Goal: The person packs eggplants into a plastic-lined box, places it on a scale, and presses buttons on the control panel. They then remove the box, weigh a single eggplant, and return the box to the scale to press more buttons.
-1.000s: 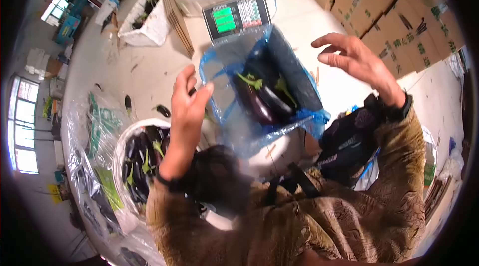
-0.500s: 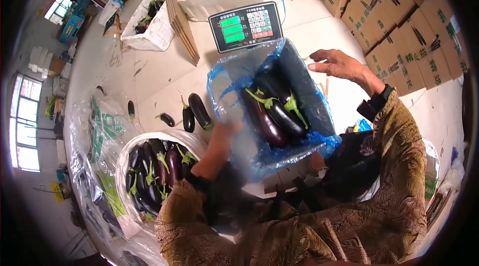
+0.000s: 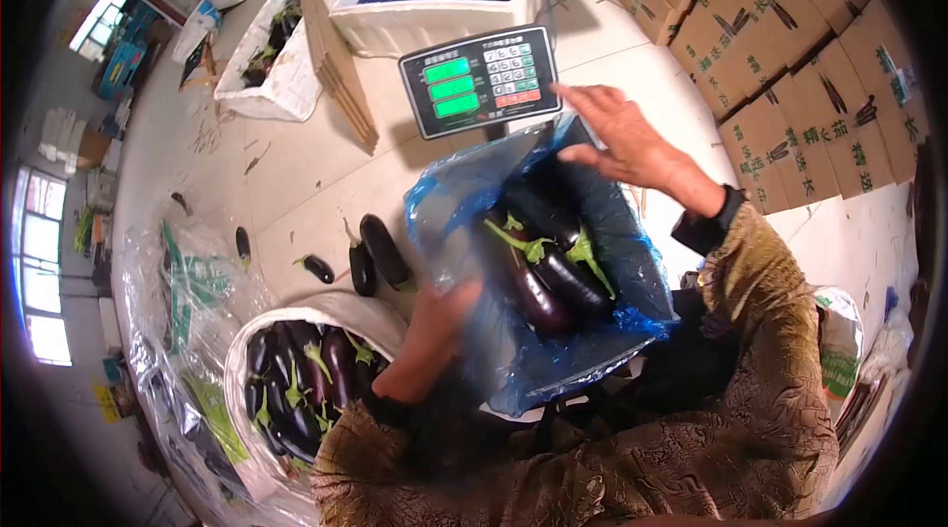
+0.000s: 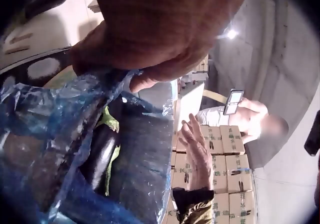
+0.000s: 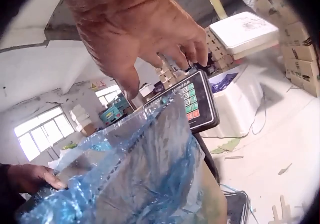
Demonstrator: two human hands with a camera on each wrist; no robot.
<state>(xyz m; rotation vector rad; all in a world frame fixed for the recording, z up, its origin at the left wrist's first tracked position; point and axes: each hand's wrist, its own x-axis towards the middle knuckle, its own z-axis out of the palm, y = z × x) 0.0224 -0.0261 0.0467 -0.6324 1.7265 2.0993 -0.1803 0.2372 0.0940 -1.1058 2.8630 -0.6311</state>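
A box lined with blue plastic (image 3: 642,245) stands in front of the person, with several dark eggplants (image 3: 568,280) inside. At its left rim the left hand (image 3: 434,329), blurred in the head view, grips the liner's edge; its thumb (image 4: 142,83) lies on the plastic in the left wrist view. The right hand (image 3: 627,142) hovers over the far right corner with fingers extended and holds nothing. Its fingertips are close to the keypad of a scale display (image 3: 484,82), which shows green readouts just behind the box.
A white basket (image 3: 237,359) of eggplants stands at the left, with loose eggplants (image 3: 385,250) on the floor beyond. Foam boxes (image 3: 425,23) and leaning cardboard (image 3: 336,63) are behind. Stacked cartons (image 3: 800,73) line the right. Another person (image 4: 250,119) appears beyond the cartons.
The left hand has come down from beside the box to its left rim. The right hand has moved inward to the far right corner, near the scale display. The head view has shifted slightly.
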